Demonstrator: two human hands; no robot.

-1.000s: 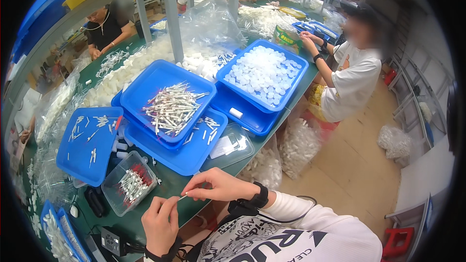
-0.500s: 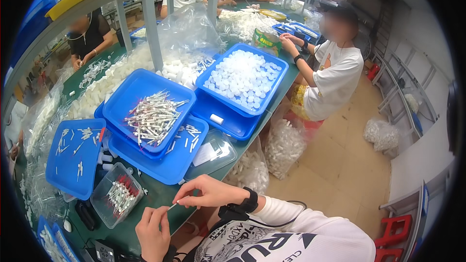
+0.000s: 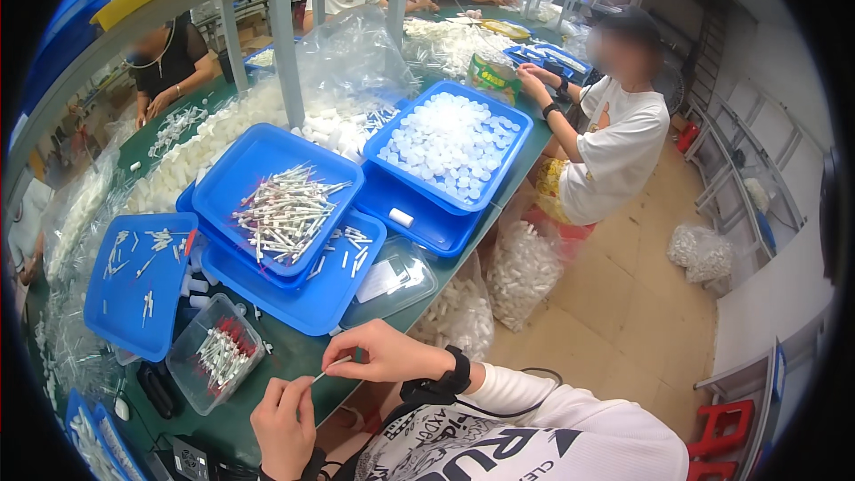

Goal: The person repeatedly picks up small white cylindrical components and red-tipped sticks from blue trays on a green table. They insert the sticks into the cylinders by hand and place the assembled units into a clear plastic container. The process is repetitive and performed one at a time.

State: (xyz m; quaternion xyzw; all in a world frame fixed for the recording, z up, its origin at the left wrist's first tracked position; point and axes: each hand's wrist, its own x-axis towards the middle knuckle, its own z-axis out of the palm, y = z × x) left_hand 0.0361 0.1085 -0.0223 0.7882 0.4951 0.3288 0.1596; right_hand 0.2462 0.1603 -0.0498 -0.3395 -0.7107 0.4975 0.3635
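Between my two hands is a thin white stick-like piece [image 3: 330, 368], too small to name more closely. The thumb and fingertips of my right hand [image 3: 378, 354] pinch its upper end. My left hand [image 3: 283, 419] pinches the lower end, palm hidden. Both hands are over the near edge of the green table. Just left of them stands a clear plastic box [image 3: 216, 354] with thin white and red pieces inside. Beyond, a blue tray [image 3: 211, 180] holds a heap of similar thin white pieces, stacked on another blue tray [image 3: 307, 321].
A blue tray of translucent round caps [image 3: 445, 147] stands at the back right. Another blue tray [image 3: 134, 312] lies at the left. Grey shelf posts [image 3: 283, 44] rise from the table. A co-worker [image 3: 614, 116] sits at the right. Filled bags [image 3: 527, 272] stand on the floor.
The view has shifted slightly. Both hands stay close together on the thin white piece, with only a slight change in finger position.
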